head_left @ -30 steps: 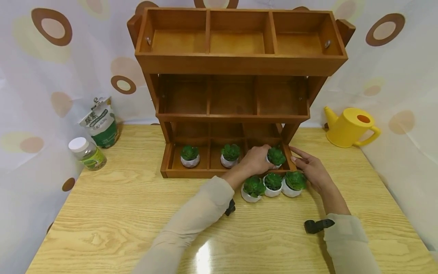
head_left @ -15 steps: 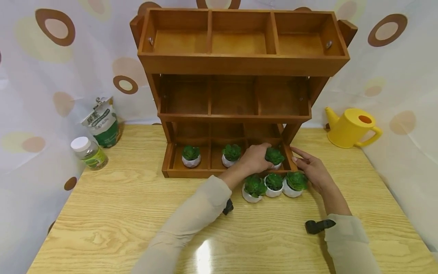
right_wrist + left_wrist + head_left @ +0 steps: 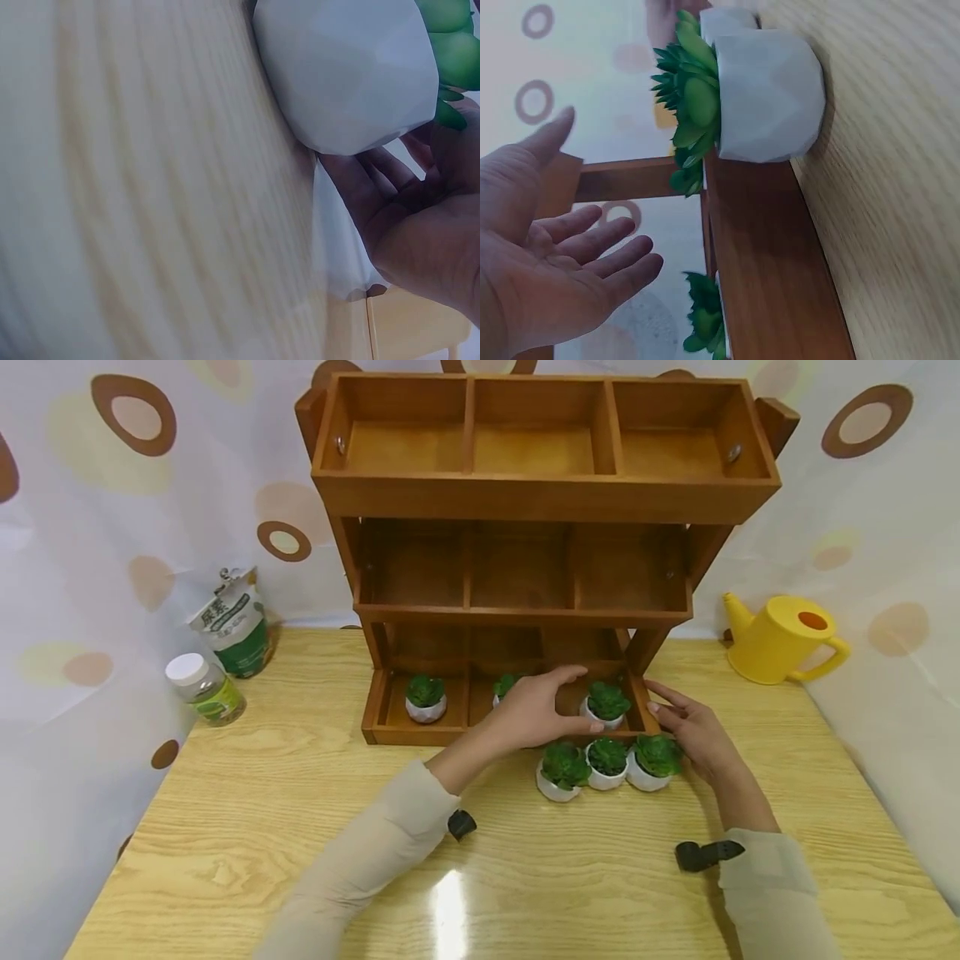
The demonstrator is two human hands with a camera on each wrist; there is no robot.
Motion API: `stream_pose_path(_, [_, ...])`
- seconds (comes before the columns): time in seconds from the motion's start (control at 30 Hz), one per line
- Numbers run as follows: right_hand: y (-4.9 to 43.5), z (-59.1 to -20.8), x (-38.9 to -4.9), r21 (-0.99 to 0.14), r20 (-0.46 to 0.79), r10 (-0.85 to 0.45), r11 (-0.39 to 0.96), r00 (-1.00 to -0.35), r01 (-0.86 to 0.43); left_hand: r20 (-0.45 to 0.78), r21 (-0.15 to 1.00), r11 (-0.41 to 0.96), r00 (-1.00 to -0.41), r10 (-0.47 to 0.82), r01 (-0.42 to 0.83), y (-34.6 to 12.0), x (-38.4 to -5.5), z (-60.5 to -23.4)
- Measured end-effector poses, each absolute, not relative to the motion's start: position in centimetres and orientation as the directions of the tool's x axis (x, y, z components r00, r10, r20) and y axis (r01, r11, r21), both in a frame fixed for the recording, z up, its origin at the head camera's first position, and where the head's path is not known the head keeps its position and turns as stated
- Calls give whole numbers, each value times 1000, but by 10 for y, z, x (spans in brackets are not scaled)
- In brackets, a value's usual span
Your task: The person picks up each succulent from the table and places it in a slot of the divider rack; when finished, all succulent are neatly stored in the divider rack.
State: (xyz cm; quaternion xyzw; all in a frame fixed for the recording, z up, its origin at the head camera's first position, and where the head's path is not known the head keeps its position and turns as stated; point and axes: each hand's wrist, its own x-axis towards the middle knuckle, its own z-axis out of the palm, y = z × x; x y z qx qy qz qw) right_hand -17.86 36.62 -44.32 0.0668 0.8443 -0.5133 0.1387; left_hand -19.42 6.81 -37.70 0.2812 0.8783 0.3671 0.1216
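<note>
My left hand (image 3: 525,710), thumb and fingers spread apart, is just left of a potted succulent (image 3: 606,703) in the right compartment of the bottom tier. Nothing is held in it in the left wrist view. The fingers of my right hand (image 3: 697,735) touch the right end of the wooden shelf (image 3: 540,503). Another potted succulent (image 3: 426,697) sits in the left compartment; the middle one (image 3: 506,685) is partly hidden behind my left hand. On the table before the shelf stand three more succulents in white faceted pots, left (image 3: 562,768), centre (image 3: 606,762) and right (image 3: 654,760).
The shelf's upper two tiers have three compartments each. A yellow watering can (image 3: 783,639) stands at the back right of the wooden table (image 3: 225,827). At the left are a clear jar with a white lid (image 3: 206,689) and a clipped green-and-white bag (image 3: 236,625).
My left hand has let go of the succulent in the right compartment and drawn back to the left, its fingers opening. My right hand stays at the shelf's end.
</note>
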Motion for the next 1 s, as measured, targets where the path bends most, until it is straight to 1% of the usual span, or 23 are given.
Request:
stream_pose_path(0.17, [368, -440, -179, -851, -281, -32, 469, -959, 234, -9, 718, 572, -816, 578, 397, 52, -182, -372])
stream_pose_path(0.3, [367, -439, -180, -855, -290, -40, 460, -956, 241, -8, 726, 562, -812, 584, 397, 37, -173, -373])
stream_pose_path(0.5, [365, -440, -181, -860, -317, -37, 433, -948, 271, -61, 751, 561, -809, 585, 348, 17, -161, -382])
stream_pose_path(0.6, [366, -443, -182, -857, -321, -36, 436, -946, 275, -77, 745, 574, -810, 581, 341, 9, -156, -387])
stream_pose_path(0.8, [369, -447, -182, -852, -329, -40, 444, -944, 278, -84, 744, 575, -805, 587, 342, 0, -145, -398])
stream_pose_path(1.0, [367, -446, -181, -855, -321, -44, 444, -946, 269, -113, 756, 570, -794, 597, 321, 1, -140, -408])
